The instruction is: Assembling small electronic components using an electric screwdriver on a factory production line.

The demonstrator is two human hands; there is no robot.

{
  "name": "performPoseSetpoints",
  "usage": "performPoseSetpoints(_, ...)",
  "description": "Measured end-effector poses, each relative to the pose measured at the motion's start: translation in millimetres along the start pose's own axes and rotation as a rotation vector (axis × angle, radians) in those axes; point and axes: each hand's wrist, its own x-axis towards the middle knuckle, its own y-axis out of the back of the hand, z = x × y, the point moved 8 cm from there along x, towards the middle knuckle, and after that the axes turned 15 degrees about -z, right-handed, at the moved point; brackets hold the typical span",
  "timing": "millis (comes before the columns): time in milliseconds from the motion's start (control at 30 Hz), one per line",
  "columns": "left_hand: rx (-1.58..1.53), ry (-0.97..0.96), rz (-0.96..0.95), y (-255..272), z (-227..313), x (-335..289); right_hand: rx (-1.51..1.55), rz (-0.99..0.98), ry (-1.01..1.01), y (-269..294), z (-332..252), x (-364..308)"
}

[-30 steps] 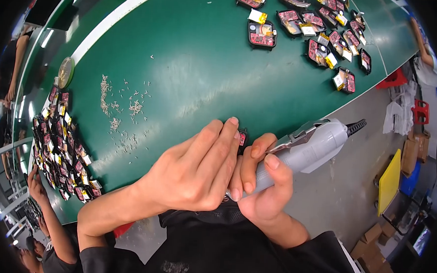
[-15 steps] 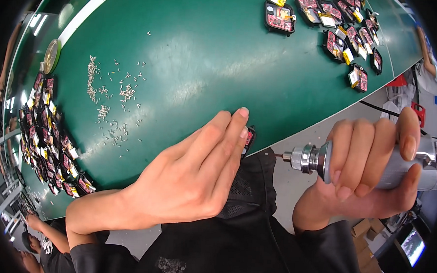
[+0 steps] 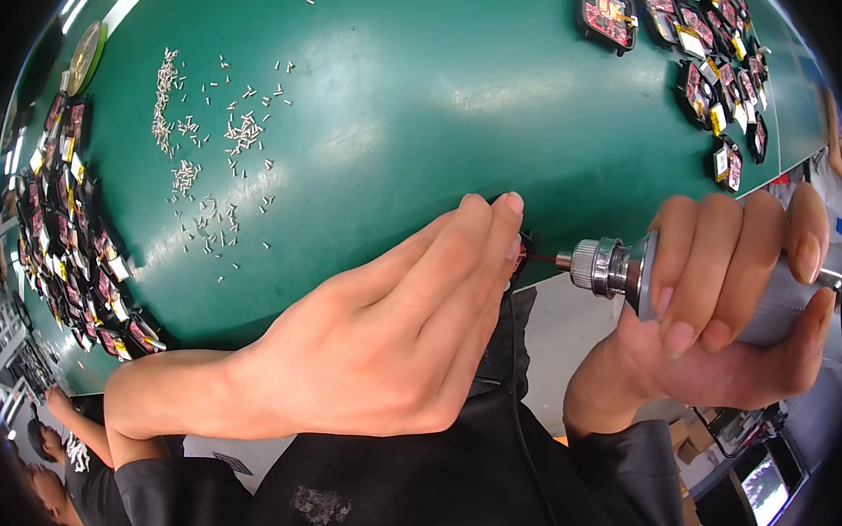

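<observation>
Close to the table's near edge, my left hand (image 3: 390,314) is closed over a small black case (image 3: 523,249) with a red circuit board. Most of the case is hidden behind the fingers. My right hand (image 3: 714,297) wraps round a grey electric screwdriver (image 3: 598,267) with a silver collar, lying sideways in the grip. Its thin bit (image 3: 542,257) points left and ends at the visible edge of the case; whether it sits in a screw I cannot tell.
Loose small screws (image 3: 244,132) lie scattered across the green table (image 3: 391,100). Rows of open black cases (image 3: 70,245) with boards and batteries crowd the left; more open cases (image 3: 702,87) stand at the far right. A round green-rimmed dish (image 3: 87,58) is at the far left.
The screwdriver's bit has come up to the case, where a gap showed before. My view has shifted, so the table's things appear higher, those on the right farther right.
</observation>
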Motion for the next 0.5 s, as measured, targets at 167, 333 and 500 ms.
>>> performPoseSetpoints(167, 0.047, -0.012, 0.029, -4, 4, -2, -0.056, 0.016, -0.038, -1, 0, -1)
performPoseSetpoints(333, 0.049, 0.0, 0.051, 0, 5, -3, -0.114, -0.134, -0.047, -17, 2, 5)
performPoseSetpoints(500, 0.051, -0.043, 0.073, -1, 4, -3, -0.152, -0.148, -0.051, -26, 7, 7)
